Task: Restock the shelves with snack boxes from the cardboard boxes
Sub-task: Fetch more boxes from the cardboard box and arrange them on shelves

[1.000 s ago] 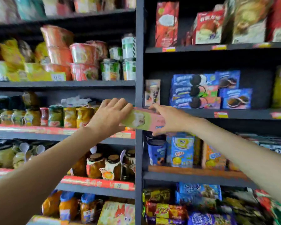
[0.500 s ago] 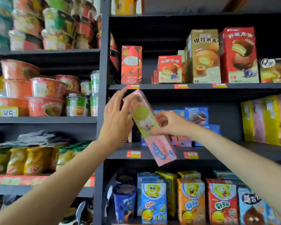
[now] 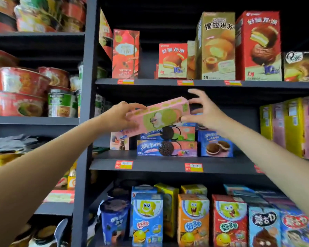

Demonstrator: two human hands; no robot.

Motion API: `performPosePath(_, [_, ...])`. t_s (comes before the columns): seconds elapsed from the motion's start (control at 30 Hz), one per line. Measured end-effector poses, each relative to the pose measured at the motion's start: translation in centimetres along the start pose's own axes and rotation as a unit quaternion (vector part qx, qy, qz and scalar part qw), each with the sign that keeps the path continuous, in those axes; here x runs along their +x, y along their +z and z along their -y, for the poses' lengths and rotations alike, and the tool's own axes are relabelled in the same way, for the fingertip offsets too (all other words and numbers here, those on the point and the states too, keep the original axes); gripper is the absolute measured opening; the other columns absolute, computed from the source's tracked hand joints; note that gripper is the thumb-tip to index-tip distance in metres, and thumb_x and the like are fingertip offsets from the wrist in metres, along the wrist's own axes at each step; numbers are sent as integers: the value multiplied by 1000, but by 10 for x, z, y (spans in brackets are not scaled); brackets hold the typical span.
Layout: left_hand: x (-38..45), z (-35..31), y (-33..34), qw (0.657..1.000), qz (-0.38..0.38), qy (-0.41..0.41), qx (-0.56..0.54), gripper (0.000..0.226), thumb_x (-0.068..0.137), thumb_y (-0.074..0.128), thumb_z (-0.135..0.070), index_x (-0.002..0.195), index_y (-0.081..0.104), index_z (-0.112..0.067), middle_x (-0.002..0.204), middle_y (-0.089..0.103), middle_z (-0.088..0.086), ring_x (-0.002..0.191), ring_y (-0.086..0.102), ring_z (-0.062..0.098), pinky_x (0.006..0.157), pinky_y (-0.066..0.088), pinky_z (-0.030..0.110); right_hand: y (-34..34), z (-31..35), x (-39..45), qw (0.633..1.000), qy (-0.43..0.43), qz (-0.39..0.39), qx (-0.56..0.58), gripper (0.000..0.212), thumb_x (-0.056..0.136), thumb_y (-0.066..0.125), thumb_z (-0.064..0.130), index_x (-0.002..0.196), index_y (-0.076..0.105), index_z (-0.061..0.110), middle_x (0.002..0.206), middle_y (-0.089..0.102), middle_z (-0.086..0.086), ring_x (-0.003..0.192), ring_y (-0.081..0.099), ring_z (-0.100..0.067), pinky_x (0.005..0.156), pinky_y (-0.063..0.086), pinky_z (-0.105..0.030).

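Note:
A long pink and green snack box (image 3: pixel 159 116) is held nearly level, right end slightly higher, in front of the middle shelf (image 3: pixel 150 164) of the right-hand rack. My left hand (image 3: pixel 118 116) grips its left end, fingers curled round it. At the box's right end is my right hand (image 3: pixel 209 114), fingers spread, thumb and a fingertip touching the end. The box hovers just above a stack of blue cookie boxes (image 3: pixel 168 148) lying flat on that shelf. No cardboard box is in view.
A dark upright post (image 3: pixel 86 104) divides the racks. Red noodle bowls (image 3: pixel 21 97) fill the left rack. Tall pie boxes (image 3: pixel 216 47) stand on the shelf above, cartoon snack boxes (image 3: pixel 147 218) on the one below, yellow and pink boxes (image 3: pixel 291 127) at the right.
The box has turned from steeply tilted to nearly level and moved in over the cookie stack. My right hand's fingers have spread at its right end. The view has tilted up slightly.

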State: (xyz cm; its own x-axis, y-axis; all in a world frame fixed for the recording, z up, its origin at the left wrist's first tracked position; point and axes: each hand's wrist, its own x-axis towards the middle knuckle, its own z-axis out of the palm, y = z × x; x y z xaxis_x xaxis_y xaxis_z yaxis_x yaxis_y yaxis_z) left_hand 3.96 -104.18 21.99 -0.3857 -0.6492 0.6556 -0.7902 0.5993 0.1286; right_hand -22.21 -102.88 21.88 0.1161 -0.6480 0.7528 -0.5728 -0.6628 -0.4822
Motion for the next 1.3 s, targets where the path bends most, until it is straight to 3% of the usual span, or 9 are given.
performPosePath(0.07, [12, -9, 2, 999, 16, 4, 30, 58, 86, 64, -13, 137, 42, -32, 116, 43, 6, 102, 50, 22, 84, 42, 26, 1, -11, 1, 974, -84, 32, -210, 89, 73, 78, 25, 145, 25, 28, 136, 37, -6, 120, 40, -24, 97, 34, -29])
performPosePath(0.13, [26, -18, 8, 998, 25, 15, 54, 58, 87, 63, -13, 138, 41, -31, 110, 40, 3, 103, 48, 21, 86, 36, 22, 10, -23, 2, 905, -167, 25, -390, 87, 75, 73, 35, 146, 22, 30, 146, 24, -6, 131, 26, -27, 106, 23, -40])
performPosePath(0.23, [47, -23, 22, 994, 41, 29, 96, 55, 87, 63, -14, 137, 45, -29, 119, 46, 8, 115, 48, 26, 100, 36, 30, 23, -42, 5, 848, -237, -5, -475, 65, 83, 62, 21, 142, 34, 21, 140, 40, -4, 126, 36, -26, 103, 27, -37])
performPosePath(0.5, [70, 2, 83, 989, 43, -11, 142, 51, 89, 51, -6, 136, 46, -26, 135, 47, 9, 126, 44, 28, 107, 33, 36, 51, -60, 27, 900, -168, 15, -401, 26, 89, 47, 18, 112, 57, 11, 113, 63, -7, 108, 53, -30, 87, 35, -36])
performPosePath(0.67, [71, 21, 88, 978, 10, -92, 189, 49, 92, 54, -27, 138, 40, -32, 143, 39, 4, 130, 38, 31, 109, 27, 46, 42, -77, 44, 936, -115, 38, -330, 25, 89, 46, 11, 109, 61, 16, 110, 64, -9, 109, 52, -30, 86, 43, -38])
performPosePath(0.83, [61, 28, 106, 977, -43, -184, 103, 52, 91, 54, -11, 139, 37, -20, 132, 36, 17, 107, 53, 38, 92, 42, 39, 44, -93, 51, 956, -86, 37, -280, 26, 90, 49, 9, 110, 63, 20, 110, 64, -10, 104, 58, -25, 89, 47, -43])
performPosePath(0.97, [62, 25, 112, 971, -65, -188, 133, 52, 89, 53, -6, 138, 38, -17, 131, 34, 16, 117, 42, 38, 97, 42, 48, 47, -98, 58, 961, -58, 46, -265, 28, 89, 52, 8, 107, 62, 26, 112, 60, -8, 97, 61, -26, 89, 50, -43])
performPosePath(1.2, [49, 9, 126, 928, -113, -88, 343, 76, 80, 59, -2, 144, 20, -21, 145, 23, 12, 129, 29, 33, 100, 33, 40, 58, -92, 54, 956, -38, 10, -290, 36, 89, 43, -1, 114, 60, 19, 118, 58, -15, 105, 56, -33, 89, 47, -41])
performPosePath(1.3, [35, 11, 130, 922, -218, 5, 321, 69, 69, 66, -4, 133, 44, -15, 130, 48, 15, 110, 52, 35, 81, 46, 39, 73, -76, 32, 947, -125, -93, -280, 38, 84, 45, -9, 115, 59, 8, 120, 58, -12, 112, 50, -32, 91, 41, -39])
